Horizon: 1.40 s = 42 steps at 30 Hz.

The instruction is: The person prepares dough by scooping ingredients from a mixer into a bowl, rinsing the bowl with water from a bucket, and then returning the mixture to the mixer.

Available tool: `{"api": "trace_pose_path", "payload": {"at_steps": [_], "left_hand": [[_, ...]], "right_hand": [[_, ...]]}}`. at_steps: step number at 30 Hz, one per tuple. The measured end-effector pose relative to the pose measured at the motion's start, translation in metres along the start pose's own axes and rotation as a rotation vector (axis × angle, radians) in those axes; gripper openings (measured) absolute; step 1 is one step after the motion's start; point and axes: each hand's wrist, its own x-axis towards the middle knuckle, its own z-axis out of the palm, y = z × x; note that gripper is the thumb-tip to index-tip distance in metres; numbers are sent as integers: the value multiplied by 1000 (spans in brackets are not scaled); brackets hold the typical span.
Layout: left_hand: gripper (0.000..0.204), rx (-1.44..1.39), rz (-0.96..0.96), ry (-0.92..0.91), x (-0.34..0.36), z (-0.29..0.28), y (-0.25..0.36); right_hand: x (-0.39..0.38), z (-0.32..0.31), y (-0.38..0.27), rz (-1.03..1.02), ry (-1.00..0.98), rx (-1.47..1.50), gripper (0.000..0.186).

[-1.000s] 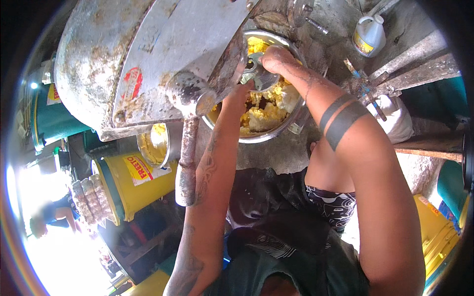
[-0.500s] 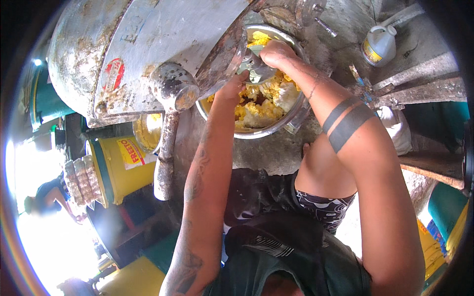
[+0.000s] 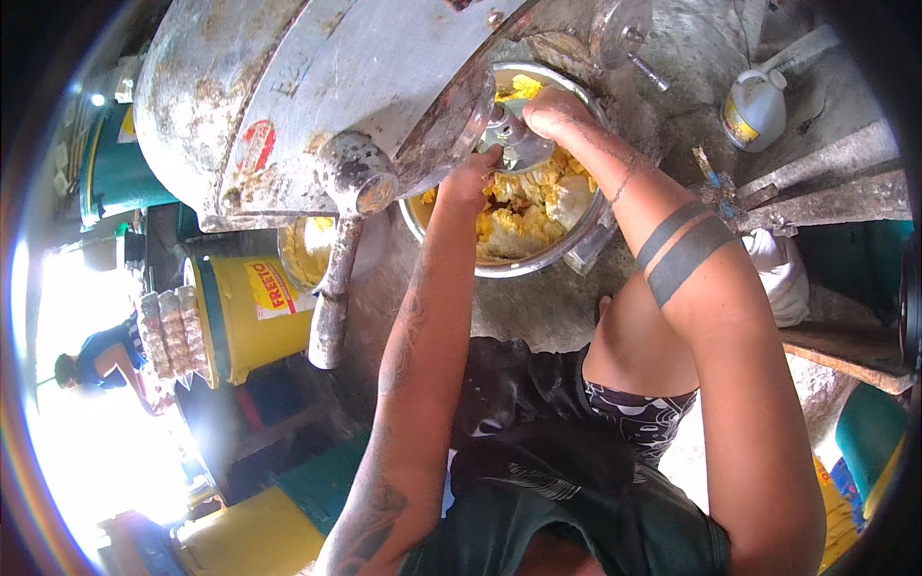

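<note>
Between my two hands is a shiny, rounded metal piece (image 3: 526, 149), tilted over a wide metal basin (image 3: 520, 268); I cannot tell exactly what kind of piece it is. My left hand (image 3: 471, 179) grips its lower left side, partly behind the machine's edge. My right hand (image 3: 557, 112) is closed on its upper right side, the fingertips hidden. In the basin lie clumps of yellow and whitish, crumbly dough-like mass (image 3: 526, 232). A big, worn metal machine drum (image 3: 317, 106) overhangs the basin's left side.
A stained metal handle (image 3: 338, 293) hangs from the machine. Left of it stand a bowl of yellow mass (image 3: 309, 252) and a yellow bucket (image 3: 238, 331). A white jug (image 3: 755, 110) stands at the far right, near wooden beams (image 3: 816, 204). Another person (image 3: 110, 355) is at the far left.
The metal piece has turned, so more of its side shows and less of its pale opening. Both hands stay on it. The whole view has shifted slightly.
</note>
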Motion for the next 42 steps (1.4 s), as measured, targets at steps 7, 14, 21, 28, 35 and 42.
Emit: {"api": "trace_pose_path", "payload": {"at_steps": [7, 14, 21, 28, 35, 42], "left_hand": [[21, -114, 34, -13, -16, 7, 9], [17, -158, 118, 105, -18, 9, 3], [22, -74, 211, 221, -15, 23, -11], [22, -68, 128, 237, -24, 17, 0], [33, -75, -103, 103, -34, -6, 6], [36, 391, 374, -83, -6, -19, 23]], "right_hand": [[-3, 2, 2, -40, 74, 70, 38], [-10, -10, -14, -47, 8, 66, 39], [-10, -23, -12, -124, 0, 35, 36], [0, -11, 0, -250, 47, -17, 31], [-31, -17, 5, -269, 177, -168, 27], [-83, -43, 10, -14, -237, -17, 23]]}}
